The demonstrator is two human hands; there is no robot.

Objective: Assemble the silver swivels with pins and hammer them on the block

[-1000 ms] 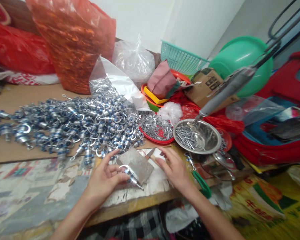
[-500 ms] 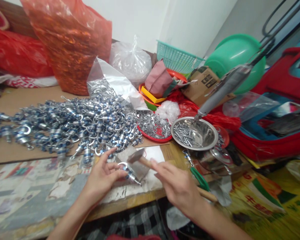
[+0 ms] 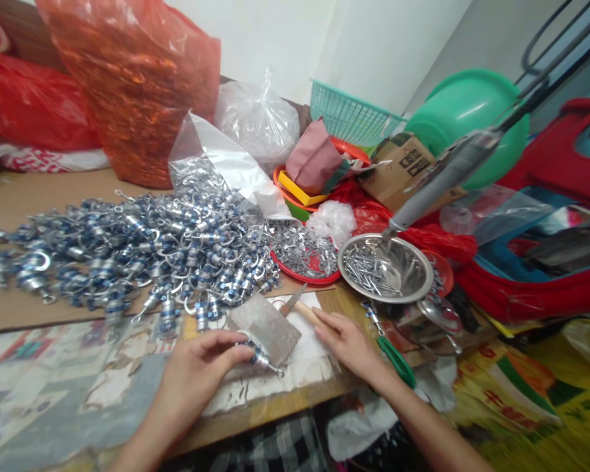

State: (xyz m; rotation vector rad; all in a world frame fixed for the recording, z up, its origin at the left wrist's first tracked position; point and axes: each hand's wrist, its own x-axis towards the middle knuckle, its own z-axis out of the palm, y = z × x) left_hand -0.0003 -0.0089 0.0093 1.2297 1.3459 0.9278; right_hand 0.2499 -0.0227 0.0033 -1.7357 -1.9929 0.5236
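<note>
My left hand (image 3: 207,360) pinches a small blue-and-silver metal fitting (image 3: 261,359) between thumb and fingertips, its thin rod end pointing right. The fitting lies against the near edge of a flat grey metal plate (image 3: 268,328), which rests on white paper (image 3: 240,387). My right hand (image 3: 345,341) is closed around the pale wooden handle of a hammer (image 3: 307,311). The hammer's head is beside the plate's upper right edge, apart from the fitting. Beyond my left hand spreads a big heap of similar fittings (image 3: 177,242).
A red tray (image 3: 307,278) holds small metal pieces. Beside it stands a steel bowl (image 3: 415,294) with nails or pins, under a grey-handled tool (image 3: 425,187). Green-handled tool (image 3: 396,362) lies near my right wrist. Bags (image 3: 142,85), a basket (image 3: 354,115) and a green basin (image 3: 467,118) stand behind.
The hammer has moved from above the fitting and plate to the plate's upper right side, and my right hand has shifted with it. My left hand keeps the fitting, slightly lower.
</note>
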